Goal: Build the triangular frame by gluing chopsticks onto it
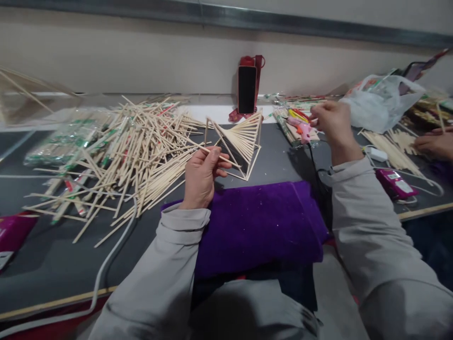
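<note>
My left hand [203, 177] is closed, pinching a thin wooden stick [221, 159] held at a slant. Just beyond it stands a twisted frame of wooden sticks [244, 137], fanned out like a curved surface. My right hand [332, 123] is raised at the right with its fingers curled together; what they hold, if anything, I cannot make out. Close beside those fingertips is a pink glue gun [302, 131] with an orange part, lying on a wrapped bundle of sticks. A yellow and red tool [297, 114] lies against it.
Loose sticks [141, 146] and wrapped packs [74, 137] cover the left. A purple cloth [262, 226] lies in front of me. Behind stand a phone [247, 89] and red bottle [247, 60]. A plastic bag [378, 106], magenta box [396, 184] and another person's hand [435, 144] are right.
</note>
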Demonstrator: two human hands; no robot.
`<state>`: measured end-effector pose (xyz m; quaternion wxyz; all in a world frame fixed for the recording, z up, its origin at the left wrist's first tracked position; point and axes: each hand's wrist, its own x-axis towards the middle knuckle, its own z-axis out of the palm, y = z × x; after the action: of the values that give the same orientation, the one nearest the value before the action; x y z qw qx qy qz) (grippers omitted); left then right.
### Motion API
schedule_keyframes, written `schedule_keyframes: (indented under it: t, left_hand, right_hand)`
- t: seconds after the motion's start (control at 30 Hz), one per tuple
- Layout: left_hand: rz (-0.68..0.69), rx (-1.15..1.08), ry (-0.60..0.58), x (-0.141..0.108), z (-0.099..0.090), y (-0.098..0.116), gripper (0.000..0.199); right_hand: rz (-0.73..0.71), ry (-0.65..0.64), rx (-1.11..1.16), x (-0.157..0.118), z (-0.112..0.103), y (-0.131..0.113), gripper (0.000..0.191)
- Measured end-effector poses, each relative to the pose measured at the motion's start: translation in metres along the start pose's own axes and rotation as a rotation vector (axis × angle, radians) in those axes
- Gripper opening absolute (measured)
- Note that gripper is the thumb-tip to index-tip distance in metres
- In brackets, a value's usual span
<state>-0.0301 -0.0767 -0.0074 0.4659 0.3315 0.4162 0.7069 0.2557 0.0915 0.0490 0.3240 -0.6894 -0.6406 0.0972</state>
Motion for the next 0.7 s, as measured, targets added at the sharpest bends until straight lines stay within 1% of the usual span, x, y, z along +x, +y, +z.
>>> schedule_keyframes:
  t: [0.03,0.07,0.1,0.13,0.17,0.2,0.3,0.4,0.5,0.6,0.7]
  left_hand:
    - [0.005,0.002,-0.002,-0.001,0.001,0.0,0.035]
    - [0.011,0.005,-0.006,-0.001,0.002,0.0,0.035]
    - [0.019,0.009,-0.012,-0.002,0.002,0.0,0.035]
    - [0.029,0.015,-0.019,-0.003,0.003,0.0,0.034]
    - [0.038,0.023,-0.028,-0.004,0.004,0.0,0.034]
    - [0.047,0.033,-0.039,-0.005,0.005,-0.001,0.034]
    - [0.077,0.073,-0.072,-0.008,0.005,-0.005,0.035]
    - [0.118,0.148,-0.086,-0.01,0.003,-0.008,0.035]
    - [0.195,0.196,-0.09,-0.012,0.002,-0.01,0.033]
    - [0.268,0.211,-0.073,-0.012,0.003,-0.011,0.031]
    - [0.289,0.217,-0.043,-0.012,0.005,-0.01,0.03]
  right_hand:
    - [-0.022,0.036,0.135,-0.01,-0.006,-0.007,0.024]
    - [-0.093,0.08,0.37,-0.023,-0.011,-0.014,0.02]
    - [-0.152,0.074,0.563,-0.038,-0.015,-0.022,0.015]
    - [-0.21,0.004,0.67,-0.055,-0.017,-0.031,0.013]
    - [-0.267,-0.097,0.712,-0.072,-0.018,-0.04,0.012]
    - [-0.321,-0.194,0.723,-0.089,-0.018,-0.049,0.012]
    - [-0.477,-0.353,0.679,-0.128,-0.013,-0.073,0.009]
    - [-0.58,-0.467,0.653,-0.143,-0.001,-0.092,0.008]
    - [-0.686,-0.496,0.59,-0.143,0.011,-0.105,0.008]
    - [-0.795,-0.481,0.432,-0.142,0.019,-0.111,0.009]
    - [-0.828,-0.443,0.3,-0.142,0.023,-0.112,0.011]
